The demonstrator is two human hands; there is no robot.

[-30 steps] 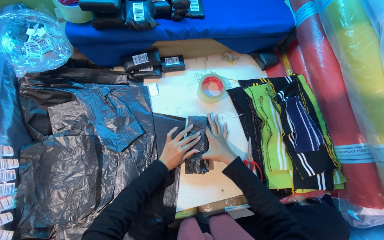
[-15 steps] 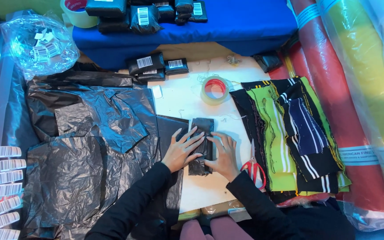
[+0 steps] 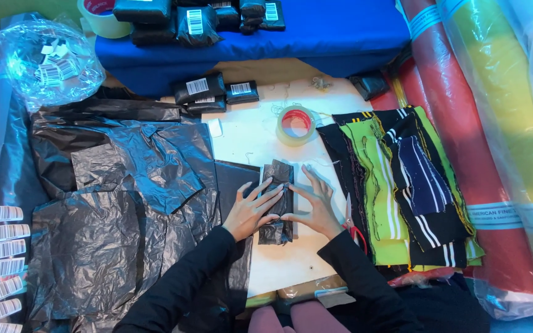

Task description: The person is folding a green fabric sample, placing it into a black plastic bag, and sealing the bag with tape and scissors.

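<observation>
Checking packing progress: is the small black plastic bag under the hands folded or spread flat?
Folded: the black plastic bag forms a narrow creased strip, pressed by the left hand and right hand.

i see a pale worktable [image 3: 260, 132] under bright, even light, a blue cloth-covered surface [image 3: 316, 37] at the far side, and fabric rolls [image 3: 495, 117] along the right.

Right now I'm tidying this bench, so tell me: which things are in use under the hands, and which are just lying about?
In use:
- left hand and right hand, both flat on the small black plastic packet
- black plastic sheets beside it

Lying about:
- tape roll
- red-handled scissors
- striped fabric stack
- finished labelled packets
- barcode label strips
- fabric rolls
</observation>
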